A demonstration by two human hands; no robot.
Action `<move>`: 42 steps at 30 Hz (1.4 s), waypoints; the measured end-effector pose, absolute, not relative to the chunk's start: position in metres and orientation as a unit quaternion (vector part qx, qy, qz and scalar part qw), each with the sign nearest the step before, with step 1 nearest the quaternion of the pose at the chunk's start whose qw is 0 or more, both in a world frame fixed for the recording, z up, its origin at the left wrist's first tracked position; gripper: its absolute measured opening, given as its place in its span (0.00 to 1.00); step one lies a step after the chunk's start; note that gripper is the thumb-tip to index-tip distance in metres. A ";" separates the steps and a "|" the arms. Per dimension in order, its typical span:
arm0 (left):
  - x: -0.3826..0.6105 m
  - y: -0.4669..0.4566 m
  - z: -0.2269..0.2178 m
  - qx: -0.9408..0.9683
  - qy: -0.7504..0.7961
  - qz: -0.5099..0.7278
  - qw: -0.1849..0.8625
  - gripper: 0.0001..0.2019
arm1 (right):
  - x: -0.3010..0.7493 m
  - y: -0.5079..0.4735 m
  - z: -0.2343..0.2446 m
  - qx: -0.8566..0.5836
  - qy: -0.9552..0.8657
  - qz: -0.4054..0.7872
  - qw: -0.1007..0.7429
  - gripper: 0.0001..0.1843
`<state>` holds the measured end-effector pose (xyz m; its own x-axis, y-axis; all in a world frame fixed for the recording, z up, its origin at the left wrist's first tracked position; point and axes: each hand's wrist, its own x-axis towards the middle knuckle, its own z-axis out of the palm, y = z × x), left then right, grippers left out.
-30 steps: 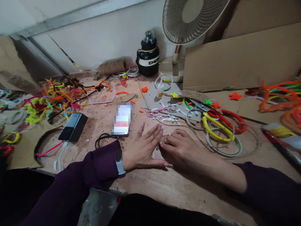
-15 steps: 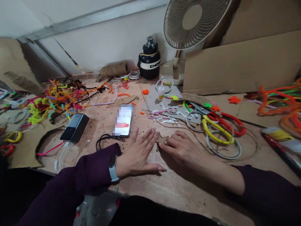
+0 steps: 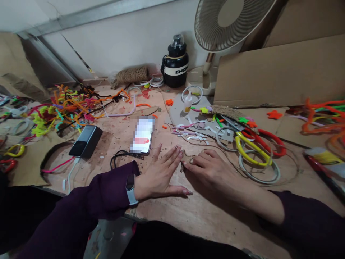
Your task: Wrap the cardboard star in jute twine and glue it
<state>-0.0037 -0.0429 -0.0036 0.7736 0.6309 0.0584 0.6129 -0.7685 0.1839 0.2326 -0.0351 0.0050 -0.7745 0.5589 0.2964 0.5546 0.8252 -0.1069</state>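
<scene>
Twine: a short, bent piece (image 3: 182,167) lay on the tabletop (image 3: 212,223) between the two hands, just off the fingertips of one and under the fingertips of the other.
Direction from the grip: its visible part reached left from the right hand's curled fingers, with a short end turned toward the person.
Long axis: not clear; the piece curved, and the right fingers hid part of it.
Right hand (image 3: 212,167): nearer to the piece, fingers bent down over it, the index tip against it; the thumb was hidden, so whether it was pinched or only pressed to the wood could not be told.
Left hand (image 3: 161,174): spread flat and open, palm down, thumb apart and pointing right; its longer fingertips came right up to the twine's left side, though contact could not be made out.
Wristwatch (image 3: 130,189): on the left wrist, below a dark sleeve.
Phone (image 3: 142,138): lit, beyond the left hand.
Glue bottle (image 3: 188,102): upright, farther back on grey card (image 3: 175,108).
Yellow loop (image 3: 253,154): beyond the right forearm, near a pale ring (image 3: 275,178).
Twine spool (image 3: 133,75): on its side, near the wall.
</scene>
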 end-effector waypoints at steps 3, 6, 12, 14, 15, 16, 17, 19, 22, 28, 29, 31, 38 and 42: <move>-0.003 -0.044 -0.005 0.936 0.337 0.062 0.074 0.54 | 0.235 -0.035 0.006 -0.295 -0.943 0.015 0.152 0.10; -0.003 -0.045 -0.006 0.935 0.340 0.070 0.073 0.54 | 0.235 -0.035 0.007 -0.298 -0.940 0.019 0.167 0.11; -0.006 -0.043 -0.001 0.937 0.332 0.088 0.062 0.47 | 0.232 -0.035 0.008 -0.327 -0.926 0.019 0.186 0.11; -0.007 -0.040 0.002 0.933 0.336 0.114 0.058 0.36 | 0.233 -0.034 0.008 -0.326 -0.927 0.025 0.184 0.10; -0.007 -0.038 0.004 0.930 0.339 0.129 0.059 0.29 | 0.234 -0.033 0.007 -0.326 -0.928 0.027 0.181 0.10; -0.007 -0.036 0.005 0.926 0.343 0.143 0.061 0.23 | 0.236 -0.032 0.007 -0.325 -0.928 0.028 0.178 0.11; -0.006 -0.034 0.006 0.924 0.344 0.152 0.065 0.19 | 0.237 -0.031 0.006 -0.325 -0.929 0.028 0.177 0.11; -0.005 -0.031 0.007 0.927 0.336 0.153 0.069 0.16 | 0.239 -0.030 0.004 -0.326 -0.929 0.028 0.175 0.12; -0.003 -0.029 0.006 0.936 0.316 0.142 0.064 0.14 | 0.240 -0.029 0.002 -0.327 -0.928 0.023 0.179 0.11; 0.001 -0.029 0.005 0.934 0.324 0.142 0.040 0.11 | 0.238 -0.029 0.006 -0.341 -0.922 0.020 0.184 0.11; 0.001 -0.029 0.006 0.935 0.324 0.139 0.038 0.10 | 0.238 -0.029 0.007 -0.344 -0.921 0.019 0.182 0.12; 0.001 -0.029 0.006 0.936 0.324 0.136 0.033 0.10 | 0.239 -0.029 0.008 -0.346 -0.922 0.024 0.175 0.12; 0.000 -0.029 0.005 0.938 0.317 0.131 0.045 0.10 | 0.240 -0.030 0.007 -0.346 -0.918 0.047 0.188 0.11; 0.000 -0.028 0.004 0.936 0.320 0.143 0.044 0.09 | 0.239 -0.031 0.007 -0.346 -0.914 0.063 0.203 0.11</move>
<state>0.0004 -0.0283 0.0039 0.7545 0.6108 0.2400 0.5858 -0.7917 0.1735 0.2386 -0.0306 0.0068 -0.6779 0.6582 0.3273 0.6072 0.7524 -0.2553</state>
